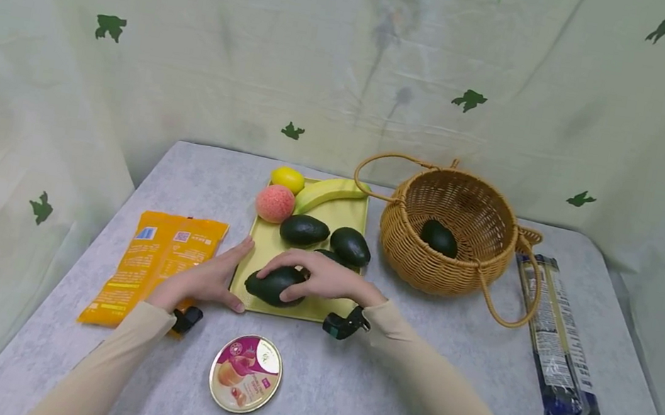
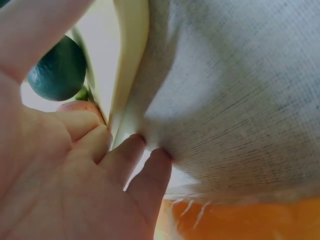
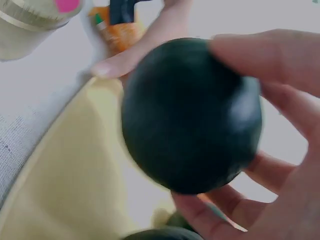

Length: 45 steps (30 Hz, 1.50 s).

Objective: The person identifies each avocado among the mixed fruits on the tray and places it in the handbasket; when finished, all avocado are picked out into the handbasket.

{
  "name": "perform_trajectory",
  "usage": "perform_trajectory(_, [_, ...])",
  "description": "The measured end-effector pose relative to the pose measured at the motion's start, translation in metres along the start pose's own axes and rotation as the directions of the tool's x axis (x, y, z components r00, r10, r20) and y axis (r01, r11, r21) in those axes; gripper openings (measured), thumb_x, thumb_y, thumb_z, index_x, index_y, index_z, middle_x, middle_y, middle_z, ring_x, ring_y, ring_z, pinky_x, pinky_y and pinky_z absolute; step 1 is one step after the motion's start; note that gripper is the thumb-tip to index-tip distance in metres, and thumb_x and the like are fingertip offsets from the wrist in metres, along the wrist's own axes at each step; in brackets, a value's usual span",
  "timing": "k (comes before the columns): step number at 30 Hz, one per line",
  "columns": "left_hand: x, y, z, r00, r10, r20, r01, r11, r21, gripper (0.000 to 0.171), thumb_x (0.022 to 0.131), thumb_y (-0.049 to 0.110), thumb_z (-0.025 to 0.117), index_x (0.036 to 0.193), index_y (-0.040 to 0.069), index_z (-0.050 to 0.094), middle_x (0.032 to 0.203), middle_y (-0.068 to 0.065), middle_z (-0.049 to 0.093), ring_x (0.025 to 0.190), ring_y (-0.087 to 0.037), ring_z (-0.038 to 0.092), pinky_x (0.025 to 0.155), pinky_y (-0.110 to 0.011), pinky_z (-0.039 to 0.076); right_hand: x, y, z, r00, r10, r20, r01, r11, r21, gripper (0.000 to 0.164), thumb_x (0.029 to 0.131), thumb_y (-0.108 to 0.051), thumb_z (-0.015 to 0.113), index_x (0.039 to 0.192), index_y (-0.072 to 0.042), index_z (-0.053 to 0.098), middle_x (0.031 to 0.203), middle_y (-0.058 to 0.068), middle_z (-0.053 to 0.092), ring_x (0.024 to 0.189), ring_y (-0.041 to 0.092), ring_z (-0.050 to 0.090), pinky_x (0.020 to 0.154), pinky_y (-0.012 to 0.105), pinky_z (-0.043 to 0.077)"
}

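Note:
My right hand grips a dark green avocado over the near part of a yellow tray. In the right wrist view the thumb and fingers wrap the sides of this avocado. At the tray's left edge rests my left hand, fingers extended along the side and thumb by the near corner. Two more avocados, one left and one right, lie mid-tray, with another partly hidden behind the right hand. A pink peach, a lemon and a banana fill the far end.
A wicker basket with handles stands right of the tray, an avocado inside it. An orange packet lies at left, partly under the left arm. A round tin sits in front, and a long dark packet at far right.

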<state>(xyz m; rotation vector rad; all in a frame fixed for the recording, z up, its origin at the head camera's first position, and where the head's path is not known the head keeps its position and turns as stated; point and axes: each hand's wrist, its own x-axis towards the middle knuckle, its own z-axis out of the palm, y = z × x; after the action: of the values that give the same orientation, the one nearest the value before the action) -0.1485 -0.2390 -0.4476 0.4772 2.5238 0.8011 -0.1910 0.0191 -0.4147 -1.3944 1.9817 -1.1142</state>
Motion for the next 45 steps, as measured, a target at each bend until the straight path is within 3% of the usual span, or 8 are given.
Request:
perform_trajectory(8, [0.001, 0.001, -0.001, 1.000, -0.007, 0.025, 0.007, 1.000, 0.014, 0.120, 0.071, 0.032, 0.085, 0.149, -0.008, 0.003, 0.156, -0.025, -0.002, 0.142, -0.040, 0.007, 0.113, -0.053, 0.011, -0.041, -0.016, -0.034, 0.969, 0.120, -0.218, -0.070, 0.972, 0.226, 0.042, 0.090, -0.021, 0.066, 0.132, -0.020, 0.058, 0.135, -0.007, 0.052, 0.116, 0.015, 0.050, 0.096, 0.037, 0.043])
perform_trajectory(16, [0.001, 0.001, -0.002, 1.000, 0.002, 0.028, -0.003, 0.999, 0.037, 0.123, 0.071, 0.037, 0.084, 0.148, -0.009, 0.000, 0.156, -0.026, -0.005, 0.142, -0.041, 0.005, 0.113, -0.054, 0.010, -0.085, -0.030, -0.066, 0.892, 0.240, -0.383, -0.105, 0.934, 0.341, 0.044, 0.091, -0.021, 0.066, 0.134, -0.020, 0.056, 0.135, -0.002, 0.052, 0.117, 0.022, 0.051, 0.093, 0.042, 0.045])
perform_trajectory(22, [0.002, 0.005, -0.002, 0.999, 0.008, 0.032, -0.010, 0.999, 0.046, 0.123, 0.072, 0.037, 0.084, 0.147, -0.012, 0.000, 0.155, -0.029, -0.006, 0.141, -0.043, 0.003, 0.112, -0.055, 0.009, -0.117, -0.032, -0.088, 0.843, 0.293, -0.451, -0.105, 0.912, 0.397, 0.048, 0.093, -0.020, 0.063, 0.139, -0.016, 0.050, 0.142, 0.002, 0.045, 0.122, 0.025, 0.047, 0.093, 0.043, 0.046])
perform_trajectory(28, [0.004, 0.004, -0.001, 1.000, -0.001, 0.027, 0.000, 0.998, 0.064, 0.125, 0.069, 0.038, 0.085, 0.147, -0.012, 0.001, 0.155, -0.029, -0.005, 0.141, -0.043, 0.004, 0.112, -0.055, 0.010, -0.149, -0.029, -0.108, 0.759, 0.373, -0.533, -0.137, 0.893, 0.429, 0.047, 0.095, -0.021, 0.060, 0.140, -0.019, 0.048, 0.140, 0.008, 0.045, 0.122, 0.026, 0.047, 0.093, 0.039, 0.047])
perform_trajectory(32, [0.006, 0.002, -0.001, 1.000, -0.001, 0.027, -0.001, 0.998, 0.063, 0.127, 0.068, 0.039, 0.086, 0.147, -0.012, 0.001, 0.155, -0.029, -0.005, 0.141, -0.044, 0.005, 0.112, -0.055, 0.011, -0.168, -0.022, -0.120, 0.715, 0.395, -0.577, -0.108, 0.878, 0.467, 0.044, 0.098, -0.018, 0.055, 0.141, -0.018, 0.047, 0.140, 0.010, 0.043, 0.118, 0.026, 0.048, 0.088, 0.032, 0.049])
perform_trajectory(35, [0.007, 0.002, -0.001, 1.000, 0.001, 0.029, -0.003, 0.998, 0.063, 0.128, 0.067, 0.039, 0.086, 0.147, -0.013, 0.001, 0.155, -0.029, -0.005, 0.141, -0.044, 0.005, 0.112, -0.055, 0.011, -0.180, -0.017, -0.128, 0.695, 0.408, -0.592, -0.057, 0.852, 0.520, 0.043, 0.100, -0.016, 0.052, 0.142, -0.019, 0.045, 0.140, 0.012, 0.040, 0.116, 0.023, 0.049, 0.085, 0.027, 0.049])
perform_trajectory(41, [0.009, 0.004, -0.001, 0.999, -0.007, 0.036, 0.004, 0.997, 0.071, 0.129, 0.066, 0.040, 0.087, 0.147, -0.012, 0.000, 0.155, -0.028, -0.006, 0.141, -0.043, 0.005, 0.112, -0.053, 0.012, -0.201, -0.010, -0.142, 0.675, 0.431, -0.599, 0.037, 0.791, 0.611, 0.043, 0.102, -0.016, 0.045, 0.145, -0.021, 0.042, 0.147, 0.012, 0.025, 0.117, 0.018, 0.048, 0.084, 0.026, 0.049])
perform_trajectory(45, [0.010, 0.005, -0.002, 0.999, -0.011, 0.038, 0.008, 0.997, 0.075, 0.129, 0.066, 0.040, 0.087, 0.147, -0.012, 0.000, 0.155, -0.029, -0.006, 0.141, -0.044, 0.005, 0.112, -0.054, 0.012, -0.212, -0.008, -0.149, 0.653, 0.434, -0.621, 0.029, 0.804, 0.594, 0.043, 0.102, -0.016, 0.044, 0.145, -0.021, 0.042, 0.149, 0.013, 0.022, 0.116, 0.017, 0.048, 0.082, 0.026, 0.049])
